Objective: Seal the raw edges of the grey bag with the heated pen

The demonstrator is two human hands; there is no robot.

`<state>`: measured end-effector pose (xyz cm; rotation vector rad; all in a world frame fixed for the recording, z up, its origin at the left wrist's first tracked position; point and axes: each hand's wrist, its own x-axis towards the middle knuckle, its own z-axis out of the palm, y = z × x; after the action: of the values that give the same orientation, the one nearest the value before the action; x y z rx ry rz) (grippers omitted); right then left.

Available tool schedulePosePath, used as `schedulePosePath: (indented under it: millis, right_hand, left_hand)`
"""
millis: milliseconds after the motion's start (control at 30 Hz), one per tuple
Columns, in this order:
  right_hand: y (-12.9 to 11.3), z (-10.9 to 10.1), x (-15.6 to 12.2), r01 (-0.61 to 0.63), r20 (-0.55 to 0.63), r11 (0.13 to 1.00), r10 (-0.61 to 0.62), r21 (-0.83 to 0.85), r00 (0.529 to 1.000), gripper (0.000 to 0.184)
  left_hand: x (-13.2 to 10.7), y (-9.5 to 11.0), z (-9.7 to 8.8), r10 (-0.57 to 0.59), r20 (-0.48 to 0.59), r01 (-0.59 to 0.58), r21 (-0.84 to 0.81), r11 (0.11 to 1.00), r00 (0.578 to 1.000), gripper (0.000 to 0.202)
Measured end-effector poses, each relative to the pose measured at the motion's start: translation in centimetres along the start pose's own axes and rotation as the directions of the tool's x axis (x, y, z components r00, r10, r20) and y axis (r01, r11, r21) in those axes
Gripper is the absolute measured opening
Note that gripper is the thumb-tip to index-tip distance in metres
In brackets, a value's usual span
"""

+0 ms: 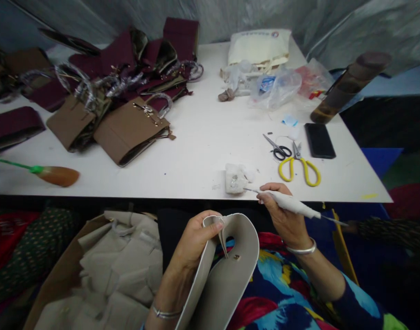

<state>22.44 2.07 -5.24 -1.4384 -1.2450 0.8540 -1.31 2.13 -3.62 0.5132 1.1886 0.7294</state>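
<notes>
My left hand (198,238) is closed on the folded upper edge of a light grey bag piece (235,279), thumb on top. The piece curls open toward me and shows a small gold metal fitting on its inner face. In my right hand (282,213) is a thin metal-tipped tool (292,204) with a white-wrapped handle. Its tip points left and meets, or nearly meets, a small white block (234,178) with a dark-smeared face at the table's front edge.
Brown bags (130,128) and maroon bags (118,52) crowd the table's left. Yellow-handled scissors (301,167), small black scissors (279,149), a phone (319,140) and a dark bottle (349,87) stand or lie right. A glue bottle (57,175) lies left; a carton of grey pieces (120,261) stands below.
</notes>
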Motion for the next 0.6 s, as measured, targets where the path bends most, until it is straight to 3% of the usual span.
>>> schedulePosePath:
  millis: [400,600]
  right_hand:
    - [0.5,1.1,2.0,0.057,0.007,0.994,-0.057,-0.089,0.998,0.018]
    - [0.9,1.3,2.1,0.146,0.042,0.980,-0.142,-0.137,0.989,0.014]
  left_hand:
    - [2.2,1.5,0.9,-0.125,0.000,0.125,0.033,0.992,0.992,0.055]
    - [2.9,1.6,0.7,-0.162,0.005,0.162,-0.005,0.987,0.987,0.057]
